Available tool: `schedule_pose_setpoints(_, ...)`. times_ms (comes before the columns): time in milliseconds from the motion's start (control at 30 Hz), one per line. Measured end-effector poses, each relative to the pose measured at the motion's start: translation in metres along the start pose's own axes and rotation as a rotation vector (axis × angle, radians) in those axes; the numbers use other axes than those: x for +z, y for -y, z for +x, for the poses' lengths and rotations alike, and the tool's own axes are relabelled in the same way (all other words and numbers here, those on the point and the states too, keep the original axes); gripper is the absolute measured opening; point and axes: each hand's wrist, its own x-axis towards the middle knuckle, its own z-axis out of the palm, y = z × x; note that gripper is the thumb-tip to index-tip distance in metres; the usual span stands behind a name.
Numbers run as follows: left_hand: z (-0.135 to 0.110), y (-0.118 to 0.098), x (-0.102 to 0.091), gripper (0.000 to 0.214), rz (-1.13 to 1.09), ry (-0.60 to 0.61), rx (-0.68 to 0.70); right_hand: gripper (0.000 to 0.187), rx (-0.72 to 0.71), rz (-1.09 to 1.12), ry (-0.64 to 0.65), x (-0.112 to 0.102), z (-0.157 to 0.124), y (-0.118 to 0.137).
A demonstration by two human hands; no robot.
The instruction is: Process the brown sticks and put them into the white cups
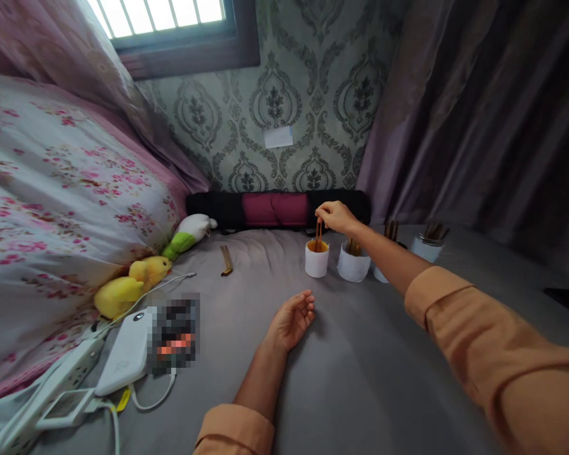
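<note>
My right hand (336, 217) reaches forward and pinches a few thin brown sticks (318, 235), whose lower ends stand in a white cup with an orange inside (317, 258). Right of it stands a second white cup (353, 265) with brown sticks in it, and further right two more cups (427, 246) holding sticks. My left hand (291, 319) rests on the grey bedsheet (360, 373), fingers loosely curled and apart, holding nothing. A small bundle of brown sticks (226, 260) lies loose on the sheet to the left of the cups.
A floral quilt (52, 202) is heaped at the left, with yellow (128, 287) and green-white (188, 235) plush toys beside it. A white power bank (123, 360), cables and a power strip (47, 392) lie at the lower left. A black-and-maroon roll (275, 210) lies against the wallpapered wall; curtains hang right.
</note>
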Motion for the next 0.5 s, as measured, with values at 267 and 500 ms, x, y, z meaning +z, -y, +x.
schedule_pose_setpoints(267,0.002,0.001,-0.003,0.015,0.002,0.001,0.008,0.021,-0.012,-0.014,0.059,0.013,0.002,-0.007)
schedule_pose_setpoints(500,0.002,0.001,-0.003,0.015,0.006,0.001,0.006,0.021,0.005,0.000,0.087,0.018,0.001,-0.009)
